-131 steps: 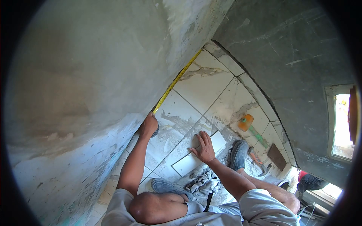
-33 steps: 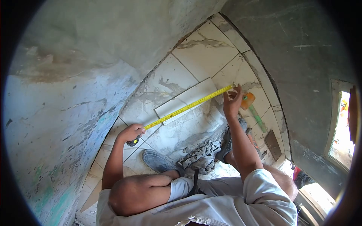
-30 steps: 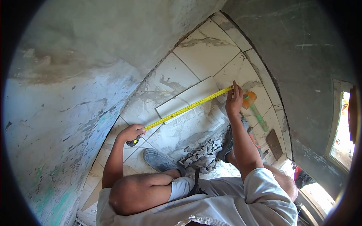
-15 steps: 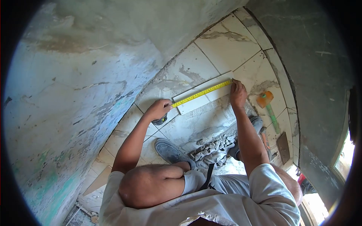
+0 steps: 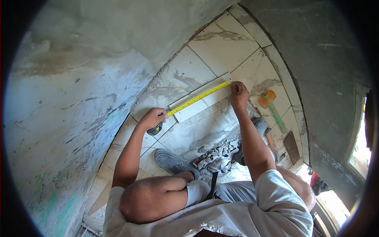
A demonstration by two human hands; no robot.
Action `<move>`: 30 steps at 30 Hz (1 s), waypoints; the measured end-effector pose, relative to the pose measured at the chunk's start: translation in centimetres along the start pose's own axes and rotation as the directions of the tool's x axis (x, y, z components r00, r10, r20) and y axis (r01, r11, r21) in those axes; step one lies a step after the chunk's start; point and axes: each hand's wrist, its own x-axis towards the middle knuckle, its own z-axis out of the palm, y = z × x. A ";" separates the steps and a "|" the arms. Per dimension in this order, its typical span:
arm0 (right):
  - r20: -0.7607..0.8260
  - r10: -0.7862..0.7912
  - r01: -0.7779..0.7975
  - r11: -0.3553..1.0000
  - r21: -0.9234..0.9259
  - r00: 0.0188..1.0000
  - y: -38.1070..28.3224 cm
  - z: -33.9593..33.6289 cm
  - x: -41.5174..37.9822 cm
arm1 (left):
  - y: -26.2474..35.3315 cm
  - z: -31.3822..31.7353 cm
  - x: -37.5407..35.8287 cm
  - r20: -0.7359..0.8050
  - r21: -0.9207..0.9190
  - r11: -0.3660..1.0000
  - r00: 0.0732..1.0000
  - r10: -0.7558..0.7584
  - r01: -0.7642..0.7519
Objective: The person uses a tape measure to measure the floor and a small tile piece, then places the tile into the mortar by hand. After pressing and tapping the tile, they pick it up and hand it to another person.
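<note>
A yellow tape measure (image 5: 199, 97) is stretched along a narrow white tile strip (image 5: 209, 101) on the floor. My left hand (image 5: 154, 119) grips the tape near its dark case, which shows just below the fingers. At the far right end of the blade, my right hand (image 5: 239, 94) pinches the tape's tip by the strip's upper right end. The blade lies across the strip at a slant, running from lower left to upper right.
A mallet (image 5: 268, 100) with an orange head and green handle lies right of my right hand. Rubble (image 5: 217, 158) is heaped between my shoes. An orange-handled tool (image 5: 271, 140) and a brown tile piece (image 5: 291, 147) lie at right. Walls rise on both sides.
The view has shifted, so the floor, strip and hands appear farther left. Both hands keep hold of the tape, which stays stretched over the strip.
</note>
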 end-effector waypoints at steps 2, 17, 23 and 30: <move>0.001 -0.050 0.050 0.997 -0.057 0.999 0.4 -0.2 0.1 | 0.2 0.5 0.1 -0.024 0.010 1.000 1.000 -0.012 0.012; -0.066 -0.252 0.239 0.957 -0.163 0.965 0.4 1.2 1.1 | 1.7 0.4 1.0 -0.106 0.129 0.990 0.992 0.062 -0.048; -0.057 -0.152 0.142 0.978 -0.156 0.987 0.5 1.4 1.3 | 1.5 0.4 1.3 -0.208 0.293 0.953 0.968 0.142 -0.077; -0.058 -0.195 0.184 0.969 -0.164 0.979 0.5 1.5 1.4 | 3.2 2.2 0.7 -0.369 0.467 0.875 0.927 0.060 0.129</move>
